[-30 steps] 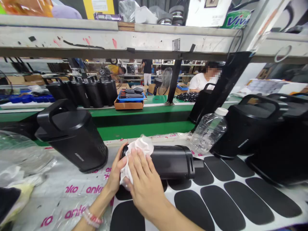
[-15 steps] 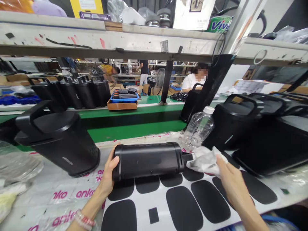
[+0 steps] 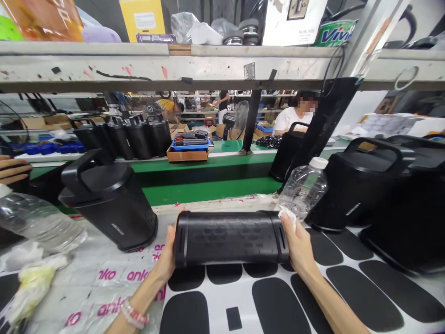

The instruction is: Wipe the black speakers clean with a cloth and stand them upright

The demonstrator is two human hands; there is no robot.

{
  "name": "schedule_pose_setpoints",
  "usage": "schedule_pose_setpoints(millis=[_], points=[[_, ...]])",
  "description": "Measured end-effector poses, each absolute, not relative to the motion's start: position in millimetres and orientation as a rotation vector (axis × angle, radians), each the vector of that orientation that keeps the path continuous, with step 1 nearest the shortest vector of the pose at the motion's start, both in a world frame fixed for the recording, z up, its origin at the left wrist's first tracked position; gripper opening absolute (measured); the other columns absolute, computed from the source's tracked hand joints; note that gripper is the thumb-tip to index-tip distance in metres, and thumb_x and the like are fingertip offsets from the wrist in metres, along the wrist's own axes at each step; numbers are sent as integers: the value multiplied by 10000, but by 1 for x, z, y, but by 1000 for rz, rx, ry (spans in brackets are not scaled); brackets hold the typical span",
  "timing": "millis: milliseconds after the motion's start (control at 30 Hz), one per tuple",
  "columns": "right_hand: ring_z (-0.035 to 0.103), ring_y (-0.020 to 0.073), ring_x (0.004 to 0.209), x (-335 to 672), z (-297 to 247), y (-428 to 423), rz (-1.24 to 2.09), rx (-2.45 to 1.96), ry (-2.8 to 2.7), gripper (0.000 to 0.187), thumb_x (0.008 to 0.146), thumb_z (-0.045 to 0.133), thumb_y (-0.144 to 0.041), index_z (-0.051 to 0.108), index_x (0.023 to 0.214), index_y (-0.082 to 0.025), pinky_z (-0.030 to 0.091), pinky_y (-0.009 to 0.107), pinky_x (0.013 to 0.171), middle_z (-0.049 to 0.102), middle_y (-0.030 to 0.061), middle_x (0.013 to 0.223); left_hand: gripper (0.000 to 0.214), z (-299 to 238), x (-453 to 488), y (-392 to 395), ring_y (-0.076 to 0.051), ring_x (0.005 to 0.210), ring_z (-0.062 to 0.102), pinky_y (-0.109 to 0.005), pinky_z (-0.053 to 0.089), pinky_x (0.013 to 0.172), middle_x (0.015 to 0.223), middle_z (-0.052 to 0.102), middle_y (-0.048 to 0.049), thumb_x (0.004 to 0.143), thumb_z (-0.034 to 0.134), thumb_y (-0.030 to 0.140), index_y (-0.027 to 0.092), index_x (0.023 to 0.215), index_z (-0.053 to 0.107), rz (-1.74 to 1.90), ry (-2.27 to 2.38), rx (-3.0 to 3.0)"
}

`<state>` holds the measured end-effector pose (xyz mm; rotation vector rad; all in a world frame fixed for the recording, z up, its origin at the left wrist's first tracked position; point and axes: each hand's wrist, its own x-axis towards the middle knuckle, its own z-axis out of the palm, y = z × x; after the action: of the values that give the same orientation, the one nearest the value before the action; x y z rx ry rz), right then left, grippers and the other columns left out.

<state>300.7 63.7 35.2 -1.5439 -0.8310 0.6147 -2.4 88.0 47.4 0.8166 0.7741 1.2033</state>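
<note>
A black plastic housing (image 3: 232, 237) lies on its side between my hands, its dimpled long face toward me. My left hand (image 3: 169, 250) is closed around its left end, with the fingers hidden behind it. At the right end, my right hand (image 3: 298, 243) grips the housing and keeps a crumpled white cloth (image 3: 288, 218) bunched at the upper corner. Under the housing is a white sheet (image 3: 219, 301) bearing rounded black pads (image 3: 281, 304). A similar handled black housing (image 3: 113, 204) stands upright to the left.
Clear plastic bottles stand at right (image 3: 304, 185) and lean at left (image 3: 41, 218). More black housings (image 3: 361, 185) crowd the right side. A green conveyor (image 3: 208, 178) runs behind, beneath a shelf (image 3: 208, 62). Another person's hand (image 3: 14, 170) is at the far left edge.
The housing has turned so its dimpled face shows and its handle is out of sight. My right hand with the cloth has come left onto its end. The view has shifted left.
</note>
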Motion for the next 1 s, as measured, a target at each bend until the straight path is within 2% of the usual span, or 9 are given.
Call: schedule_pose_setpoints(millis=[233, 367, 433, 533, 633, 667, 733, 867, 1000], points=[[611, 318, 1022, 309, 28, 64, 475, -1667, -841, 598, 742, 580, -670, 664, 1057, -168, 434, 404, 910, 713, 99, 1026, 765, 42, -5, 92, -256, 1271, 547, -390, 371, 1119, 1363, 608, -21, 825, 573, 650, 341, 1482, 334, 1086, 830, 695], [606, 377, 1080, 315, 43, 50, 520, -1767, -801, 612, 768, 543, -681, 712, 980, -133, 452, 438, 922, 726, 144, 1012, 749, 39, -5, 93, -241, 1268, 550, -369, 363, 1123, 1366, 606, -19, 838, 565, 640, 334, 1482, 335, 1097, 821, 722], [598, 389, 1111, 312, 51, 38, 409, -1822, -768, 671, 810, 479, -694, 698, 1079, -119, 460, 457, 936, 716, 155, 1065, 726, 39, -4, 93, -242, 1297, 521, -370, 344, 1135, 1379, 595, -13, 842, 562, 637, 336, 1471, 359, 1112, 829, 739], [541, 376, 1219, 285, 55, 25, 119, -1766, -1075, 633, 896, 415, -609, 579, 1312, -162, 427, 503, 1014, 628, 131, 1284, 707, 39, -3, 93, -249, 1334, 480, -385, 324, 1149, 1382, 591, -10, 844, 553, 640, 334, 1458, 383, 1127, 848, 744], [532, 366, 1242, 225, 52, 21, -262, -1552, -1629, 484, 945, 440, -389, 491, 1404, -246, 363, 595, 1069, 622, 79, 1305, 741, 36, -3, 93, -263, 1334, 478, -407, 319, 1153, 1378, 595, -19, 834, 547, 659, 331, 1472, 360, 1136, 865, 749], [578, 355, 1191, 201, 51, 21, -395, -1473, -1743, 496, 946, 446, -312, 441, 1440, -261, 386, 609, 1050, 665, 65, 1239, 749, 35, -3, 93, -268, 1337, 474, -410, 319, 1153, 1376, 596, -22, 829, 555, 658, 328, 1473, 360, 1136, 869, 760], [617, 299, 1152, 156, 51, 20, -479, -1355, -1893, 597, 947, 422, -232, 264, 1523, -221, 516, 524, 964, 655, 30, 1260, 732, 34, -3, 93, -261, 1361, 442, -380, 303, 1162, 1381, 591, -15, 823, 586, 628, 317, 1457, 395, 1142, 880, 791], [654, 230, 1102, 124, 54, 20, -490, -1362, -2040, 435, 963, 404, -360, 466, 1394, -348, 616, 398, 819, 617, -115, 1293, 711, 37, 0, 94, -243, 1383, 408, -314, 272, 1168, 1403, 572, 0, 811, 613, 574, 271, 1430, 439, 1174, 885, 811], [684, 333, 1009, 182, 57, 21, -241, -1575, -1911, 316, 944, 434, -469, 664, 1137, -371, 518, 574, 934, 747, -17, 1023, 729, 46, 1, 92, -280, 1269, 544, -416, 414, 1079, 1300, 654, -22, 815, 582, 604, 312, 1451, 378, 1080, 940, 734]])
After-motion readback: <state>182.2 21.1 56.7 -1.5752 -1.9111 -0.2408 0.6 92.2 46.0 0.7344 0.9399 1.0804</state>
